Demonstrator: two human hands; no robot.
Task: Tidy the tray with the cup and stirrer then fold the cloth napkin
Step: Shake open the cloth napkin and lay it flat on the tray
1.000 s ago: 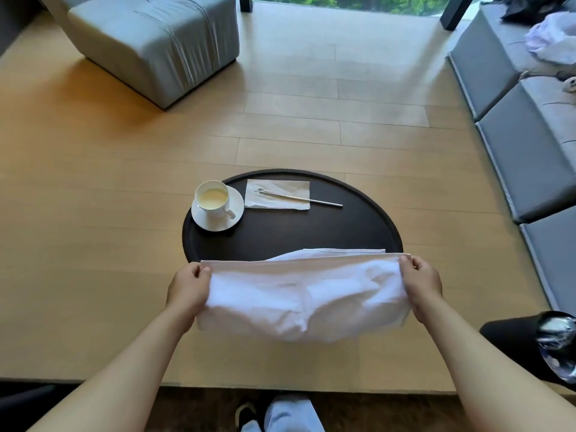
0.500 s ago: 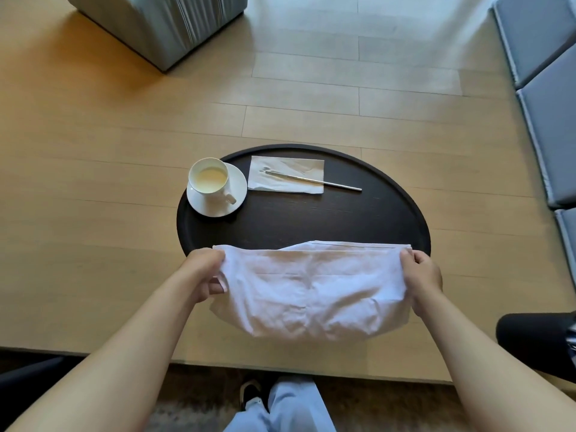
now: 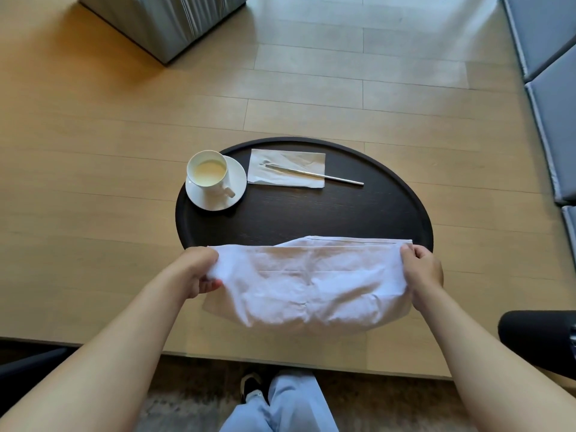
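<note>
The napkin point(image 3: 311, 285) hangs stretched between both hands over the near edge of the tray point(image 3: 311, 213), its lower half sagging toward the table point(image 3: 93, 182). The left hand point(image 3: 199, 271) pinches one end and the right hand point(image 3: 424, 272) the other, each grip closed on the cloth. Farther back on the tray, the cup point(image 3: 209, 174) stands on a saucer point(image 3: 238, 179) at left, and the stirrer point(image 3: 314, 174) lies across a paper square point(image 3: 286, 168) beside it.
</note>
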